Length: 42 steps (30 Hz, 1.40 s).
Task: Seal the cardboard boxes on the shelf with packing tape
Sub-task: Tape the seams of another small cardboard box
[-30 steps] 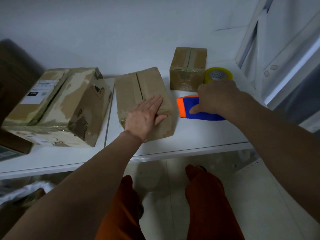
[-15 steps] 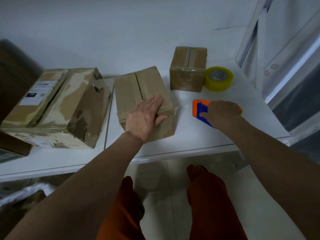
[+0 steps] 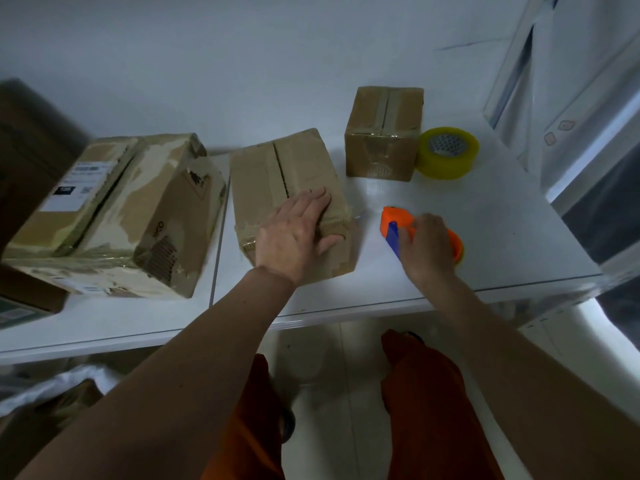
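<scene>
My left hand (image 3: 294, 233) presses flat on the middle box (image 3: 291, 199), mid-frame; its seam runs away from me. My right hand (image 3: 427, 244) grips the tape dispenser (image 3: 393, 223) just right of it.

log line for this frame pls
left hand flat on middle box | right hand grips tape dispenser on shelf | top seam untaped

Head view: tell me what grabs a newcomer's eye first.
The orange and blue tape dispenser, gripped by the right hand on the white shelf. Next, the left hand flat on the middle box, and the yellow tape roll at the back right.
</scene>
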### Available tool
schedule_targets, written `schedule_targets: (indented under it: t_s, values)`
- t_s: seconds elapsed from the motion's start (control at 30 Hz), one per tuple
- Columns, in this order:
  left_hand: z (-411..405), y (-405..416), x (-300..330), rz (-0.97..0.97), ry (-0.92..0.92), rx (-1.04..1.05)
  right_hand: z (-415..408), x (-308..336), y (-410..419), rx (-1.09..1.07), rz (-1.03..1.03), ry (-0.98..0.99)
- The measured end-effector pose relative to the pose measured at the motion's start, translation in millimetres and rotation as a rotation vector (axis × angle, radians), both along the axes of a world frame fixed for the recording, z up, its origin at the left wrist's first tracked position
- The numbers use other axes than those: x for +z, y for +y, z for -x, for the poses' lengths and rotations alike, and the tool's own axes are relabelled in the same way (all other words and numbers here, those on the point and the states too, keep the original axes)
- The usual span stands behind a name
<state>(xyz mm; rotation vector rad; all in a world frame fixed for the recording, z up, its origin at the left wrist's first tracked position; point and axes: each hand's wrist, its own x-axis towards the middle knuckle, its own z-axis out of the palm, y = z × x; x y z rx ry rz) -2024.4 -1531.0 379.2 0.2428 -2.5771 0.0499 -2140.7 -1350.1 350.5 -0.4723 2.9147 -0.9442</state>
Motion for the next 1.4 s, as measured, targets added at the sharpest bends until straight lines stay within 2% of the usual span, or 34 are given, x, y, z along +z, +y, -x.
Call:
schedule_targets:
  t_s: [0.07,0.1,0.17,0.23,0.47,0.77,0.83,0.93,1.0,1.03,1.07,1.1,1.13,1.2,1.27,1.3,1.4]
  values:
    - [-0.1,1.5,0.5,0.009,-0.007,0.016,-43.2,13.7,-5.1,0.021,0.433,0.183]
    - [-0.3,2.1,0.5,0.014,-0.008,0.020,-67.2,18.6,-10.3,0.061,0.604,0.188]
    - [-0.7,3.1,0.6,0.012,-0.008,0.015,-102.6,19.9,-24.7,0.143,0.809,0.056]
    - [-1.2,3.3,1.1,0.006,-0.009,0.012,-117.0,21.8,-39.1,0.161,0.883,-0.075]
    - [-2.7,7.1,6.3,-0.013,-0.039,0.018,-93.7,30.9,-55.0,0.100,0.868,-0.235]
    - [-4.7,12.4,11.9,0.002,-0.088,0.044,-42.0,53.0,-73.2,0.260,0.452,-0.395]
    - [-5.2,13.6,13.0,-0.003,-0.115,0.054,-31.6,59.3,-79.0,0.246,0.449,-0.500]
    - [-6.1,14.5,16.4,-0.027,-0.144,0.044,-22.9,64.0,-84.9,0.105,0.496,-0.790]
    - [-9.7,13.5,22.4,-0.132,-0.181,0.007,-18.9,63.2,-83.1,0.053,0.597,-0.897]
    - [-12.8,11.8,26.9,-0.228,-0.190,-0.016,-19.1,62.7,-80.8,0.033,0.601,-0.831]
    - [-17.1,9.5,31.3,-0.293,-0.175,-0.031,-23.1,64.0,-77.5,0.043,0.567,-0.650]
    - [-21.5,6.4,34.0,-0.276,-0.143,-0.028,-29.2,65.3,-75.3,0.097,0.500,-0.382]
    - [-25.8,2.2,35.0,-0.205,-0.123,-0.003,-39.0,68.6,-72.8,0.207,0.416,-0.102]
    - [-35.1,-7.6,33.5,-0.113,-0.166,0.058,-57.7,72.1,-76.4,0.560,0.179,0.258]
    - [-43.6,-23.3,25.3,-0.070,-0.267,0.062,-66.3,64.0,-83.9,0.843,-0.175,0.418]
    - [-46.9,-30.3,23.4,-0.053,-0.269,0.021,-64.5,58.0,-84.9,0.877,-0.280,0.494]
    - [-54.5,-52.2,16.9,-0.049,-0.181,-0.103,-49.3,50.5,-84.2,0.906,-0.319,0.635]
